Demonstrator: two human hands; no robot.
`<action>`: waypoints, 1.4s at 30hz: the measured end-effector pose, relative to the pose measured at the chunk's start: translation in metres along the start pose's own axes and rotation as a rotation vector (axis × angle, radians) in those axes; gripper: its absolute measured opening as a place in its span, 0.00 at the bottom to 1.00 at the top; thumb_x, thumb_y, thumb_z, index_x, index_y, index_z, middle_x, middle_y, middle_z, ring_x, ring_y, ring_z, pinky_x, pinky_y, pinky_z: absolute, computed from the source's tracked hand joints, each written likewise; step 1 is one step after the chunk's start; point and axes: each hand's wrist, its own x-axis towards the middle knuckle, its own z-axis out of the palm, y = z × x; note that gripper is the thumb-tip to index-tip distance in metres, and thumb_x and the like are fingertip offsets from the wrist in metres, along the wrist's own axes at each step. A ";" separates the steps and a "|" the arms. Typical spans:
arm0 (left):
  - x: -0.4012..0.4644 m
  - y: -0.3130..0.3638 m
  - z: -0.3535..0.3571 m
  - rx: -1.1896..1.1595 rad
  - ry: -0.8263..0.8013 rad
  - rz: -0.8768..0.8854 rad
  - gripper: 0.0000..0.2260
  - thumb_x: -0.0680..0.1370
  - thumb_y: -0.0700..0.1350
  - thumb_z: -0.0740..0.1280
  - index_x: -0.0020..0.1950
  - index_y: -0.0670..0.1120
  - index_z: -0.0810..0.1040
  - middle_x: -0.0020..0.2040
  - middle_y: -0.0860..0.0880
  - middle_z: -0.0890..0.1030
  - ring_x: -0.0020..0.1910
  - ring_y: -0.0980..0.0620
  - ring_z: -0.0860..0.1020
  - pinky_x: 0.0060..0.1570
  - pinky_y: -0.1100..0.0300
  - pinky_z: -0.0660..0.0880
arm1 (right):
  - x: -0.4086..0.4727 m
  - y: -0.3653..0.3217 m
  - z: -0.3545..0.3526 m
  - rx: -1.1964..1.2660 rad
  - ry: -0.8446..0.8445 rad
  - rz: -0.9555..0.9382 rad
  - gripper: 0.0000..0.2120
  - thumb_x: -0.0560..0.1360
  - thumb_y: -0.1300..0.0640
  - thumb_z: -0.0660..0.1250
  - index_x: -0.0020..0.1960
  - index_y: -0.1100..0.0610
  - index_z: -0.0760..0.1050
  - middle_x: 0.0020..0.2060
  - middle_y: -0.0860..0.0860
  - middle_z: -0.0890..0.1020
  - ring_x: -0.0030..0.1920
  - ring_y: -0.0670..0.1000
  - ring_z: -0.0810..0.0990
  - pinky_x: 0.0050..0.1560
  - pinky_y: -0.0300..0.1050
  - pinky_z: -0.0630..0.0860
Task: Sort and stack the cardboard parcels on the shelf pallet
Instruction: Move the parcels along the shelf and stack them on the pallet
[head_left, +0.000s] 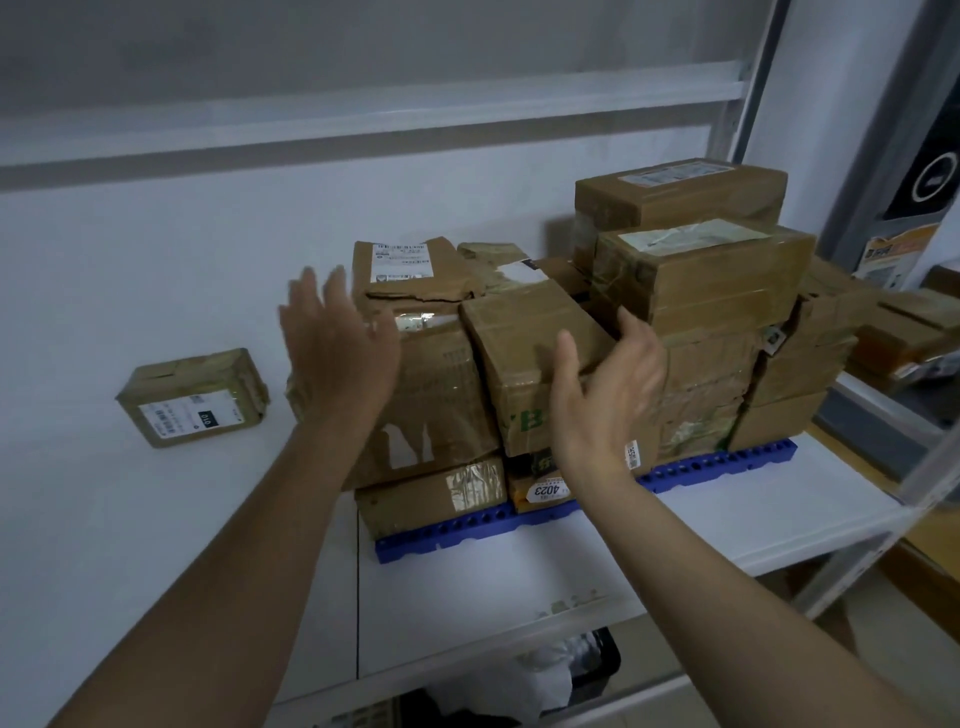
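Note:
Several taped cardboard parcels are stacked on a blue perforated pallet (727, 460) on the white shelf (519, 571). My left hand (337, 358) is raised in front of a large worn parcel (441, 410), fingers spread and holding nothing. My right hand (610, 384) rests against the right side of a tilted parcel with green print (524, 353), thumb up and fingers relaxed. One small parcel with a white label (192, 397) lies alone on the shelf to the left. Two long parcels (701, 270) top the right of the stack.
The shelf's grey upright post (753, 93) stands at the right, with more parcels (904, 332) on the neighbouring shelf beyond it. A dark basket with white bags (571, 675) sits on the level below. Bare white shelf lies between the lone parcel and the pallet.

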 end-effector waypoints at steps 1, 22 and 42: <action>0.003 -0.013 -0.003 0.021 0.013 -0.105 0.27 0.78 0.52 0.64 0.75 0.45 0.62 0.77 0.42 0.59 0.76 0.42 0.56 0.73 0.43 0.56 | -0.002 -0.001 0.002 -0.095 -0.044 -0.150 0.28 0.77 0.46 0.63 0.71 0.60 0.64 0.70 0.58 0.64 0.72 0.57 0.60 0.72 0.59 0.56; -0.007 -0.066 0.000 -0.791 -0.517 -0.879 0.20 0.73 0.64 0.64 0.54 0.50 0.76 0.46 0.47 0.80 0.43 0.50 0.78 0.35 0.58 0.72 | 0.016 0.017 0.020 -0.508 -0.275 -0.414 0.27 0.73 0.35 0.59 0.62 0.52 0.73 0.61 0.56 0.73 0.67 0.61 0.66 0.68 0.73 0.47; -0.006 -0.072 -0.002 -0.713 -0.562 -0.704 0.33 0.71 0.67 0.66 0.70 0.51 0.68 0.62 0.47 0.76 0.56 0.47 0.76 0.44 0.54 0.74 | 0.018 0.014 0.015 -0.551 -0.322 -0.405 0.27 0.74 0.36 0.60 0.64 0.52 0.73 0.62 0.56 0.73 0.68 0.59 0.64 0.69 0.72 0.44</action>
